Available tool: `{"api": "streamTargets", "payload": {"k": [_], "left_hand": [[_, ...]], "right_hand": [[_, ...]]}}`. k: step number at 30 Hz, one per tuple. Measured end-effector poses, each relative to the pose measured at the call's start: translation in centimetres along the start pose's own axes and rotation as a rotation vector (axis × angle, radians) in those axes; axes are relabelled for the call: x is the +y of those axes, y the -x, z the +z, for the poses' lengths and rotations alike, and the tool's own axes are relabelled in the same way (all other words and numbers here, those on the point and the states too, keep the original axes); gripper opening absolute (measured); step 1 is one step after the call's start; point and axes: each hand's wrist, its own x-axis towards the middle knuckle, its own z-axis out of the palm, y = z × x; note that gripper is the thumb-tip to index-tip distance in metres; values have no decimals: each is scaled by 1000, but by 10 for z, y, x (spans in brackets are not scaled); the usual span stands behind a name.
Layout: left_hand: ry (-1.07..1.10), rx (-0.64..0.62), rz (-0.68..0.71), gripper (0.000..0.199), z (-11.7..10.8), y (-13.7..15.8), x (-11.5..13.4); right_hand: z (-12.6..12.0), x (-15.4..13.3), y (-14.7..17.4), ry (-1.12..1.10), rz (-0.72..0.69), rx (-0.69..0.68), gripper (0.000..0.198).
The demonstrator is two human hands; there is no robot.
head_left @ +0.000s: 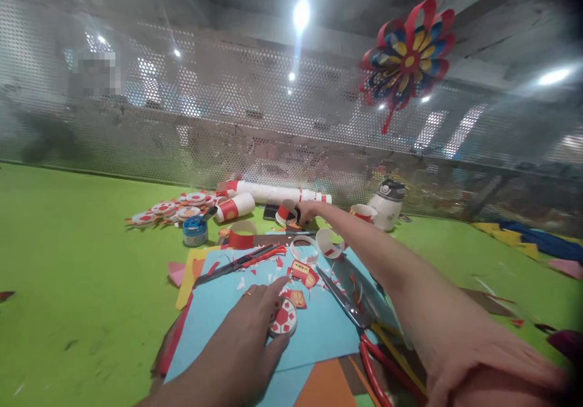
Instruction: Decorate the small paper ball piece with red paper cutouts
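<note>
My left hand [248, 328] rests on the light blue paper [218, 328], thumb and fingers curled round the edge of a white disc with red patches [285, 317]. My right hand [308, 211] reaches far forward, fingers bent down by a short red-and-white paper cup piece [283, 214]; something dark is at the fingertips and I cannot make it out. Red printed paper scraps [300, 270] and white snippets lie beyond the disc. Large red-handled scissors [348, 307] lie partly open under my right forearm. A dark cutter-like tool and red-handled scissors [255, 261] lie at the left.
A blue jar [195, 231], a paper cup on its side [235, 208] and a long white tube [273, 192] lie farther back. Patterned discs [164, 208] are heaped at left. A white-and-grey container [387, 205] stands behind my right arm, before a perforated screen [255, 127]. A paper flower [409, 61] hangs above.
</note>
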Motion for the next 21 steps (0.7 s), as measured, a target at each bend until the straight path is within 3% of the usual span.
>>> {"api": "streamTargets", "payload": {"k": [5,13,21], "left_hand": [[21,13,2,60,2,0,-2],[18,-20,-24,63,0,0,1],[29,6,-5,65,1,1,-1]], "right_hand": [[6,2,-6,70,1,75,33],[18,7,3,225,-42,339,35],[-22,11,41,314,-89,583,37]]}}
